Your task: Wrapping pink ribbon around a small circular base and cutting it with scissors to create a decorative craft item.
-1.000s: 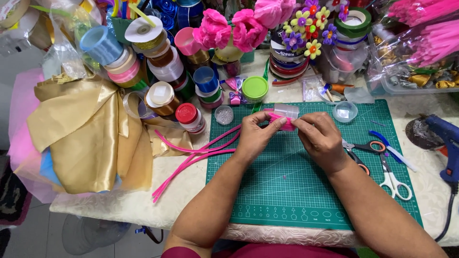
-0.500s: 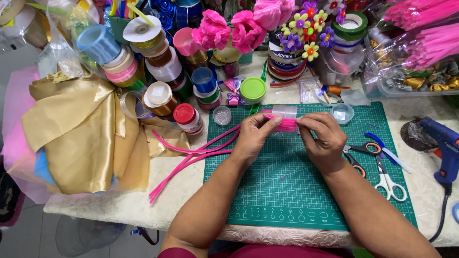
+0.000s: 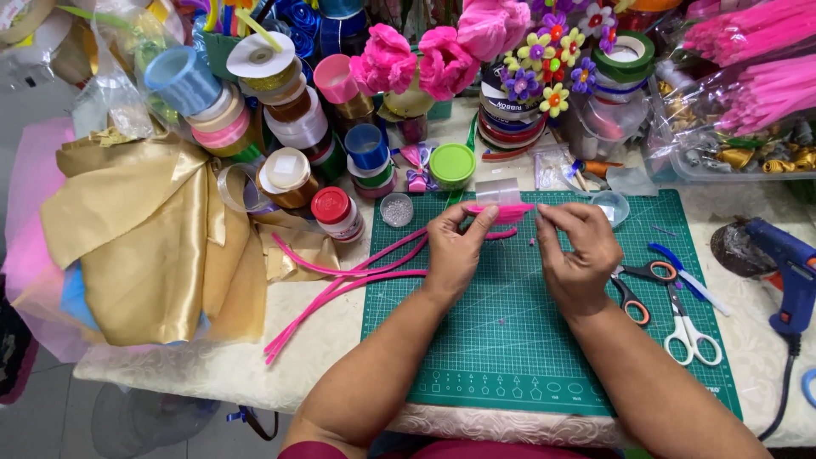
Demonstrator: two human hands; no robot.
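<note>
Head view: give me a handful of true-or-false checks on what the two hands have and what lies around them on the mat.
1. Both hands hold a pink pipe cleaner above the green cutting mat. True: the left hand and the right hand each pinch it.
2. The scissors are in the right hand. False: they lie on the mat, to the right of that hand.
3. Loose pink pipe cleaners lie to the left of the left hand. True.
4. The blue glue gun rests on the gold fabric. False: it is at the table's right edge, and the fabric is on the left.
</note>
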